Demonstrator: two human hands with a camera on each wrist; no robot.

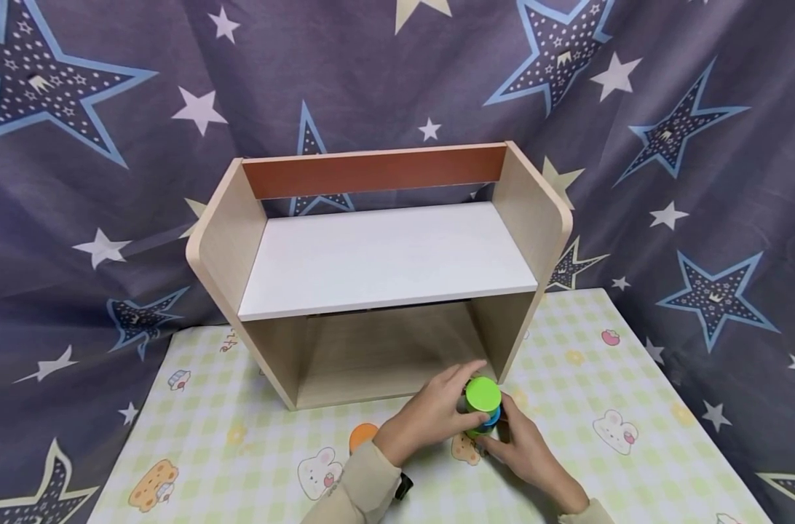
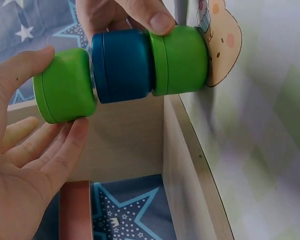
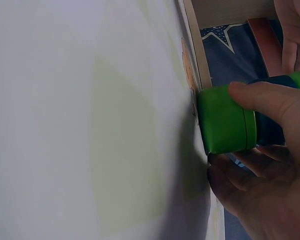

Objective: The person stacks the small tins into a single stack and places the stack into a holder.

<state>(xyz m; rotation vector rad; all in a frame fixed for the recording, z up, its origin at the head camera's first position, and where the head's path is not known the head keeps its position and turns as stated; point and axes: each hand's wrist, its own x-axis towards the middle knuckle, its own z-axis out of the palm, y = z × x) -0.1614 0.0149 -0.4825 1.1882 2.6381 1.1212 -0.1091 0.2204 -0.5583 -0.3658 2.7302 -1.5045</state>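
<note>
In front of the shelf's right side stands a stack of three small lidded round jars on the cloth. A green jar (image 2: 67,87) is uppermost, a blue jar (image 2: 124,65) is in the middle, and another green jar (image 3: 225,120) is at the bottom. The left hand (image 1: 433,411) holds the top jar between thumb and fingers; that jar sits slightly askew on the blue one. Low on the stack, the right hand (image 1: 525,447) grips the bottom green jar, its thumb (image 3: 255,97) on one side and its fingers on the other.
A wooden shelf unit (image 1: 384,255) with a white board stands behind the hands. Beside the left sleeve lies a round orange object (image 1: 362,437), partly hidden. A checked cloth (image 1: 227,451) covers the table, and a star-patterned curtain (image 1: 371,73) hangs behind.
</note>
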